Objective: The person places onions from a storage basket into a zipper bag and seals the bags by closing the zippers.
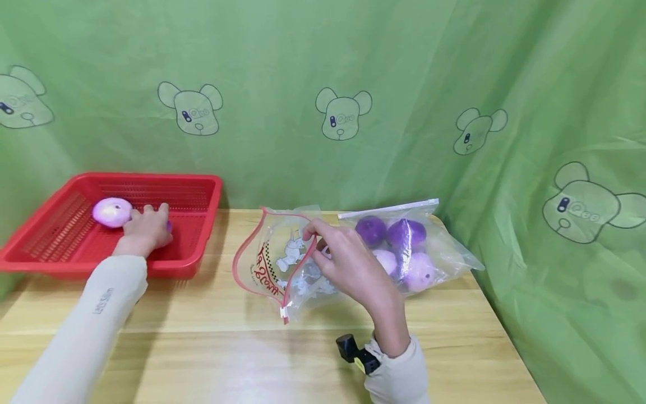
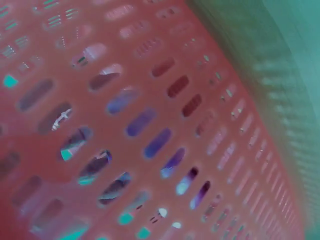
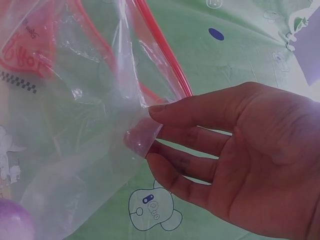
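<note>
My left hand point(image 1: 145, 231) reaches down into the red plastic basket point(image 1: 201, 238). A purple object point(image 1: 169, 226) shows at the hand's right edge; most of it is hidden, so the grip is unclear. Beside the fingers lies a round pale-purple piece point(image 1: 112, 212) with a dark spot. In the left wrist view, the slotted basket wall point(image 2: 150, 60) blocks the hand, with purple behind its slots. My right hand point(image 1: 348, 264) pinches the red-edged rim of a clear printed zip bag point(image 1: 259, 264), whose mouth gapes toward the basket. Thumb and fingers hold its film in the right wrist view.
A second clear zip bag point(image 1: 449, 255) lies behind the right hand, holding several dark and pale purple round pieces point(image 1: 406, 233). A wooden table point(image 1: 217, 359) carries everything. Green curtain point(image 1: 272, 50) with bear-head prints closes off the back and sides.
</note>
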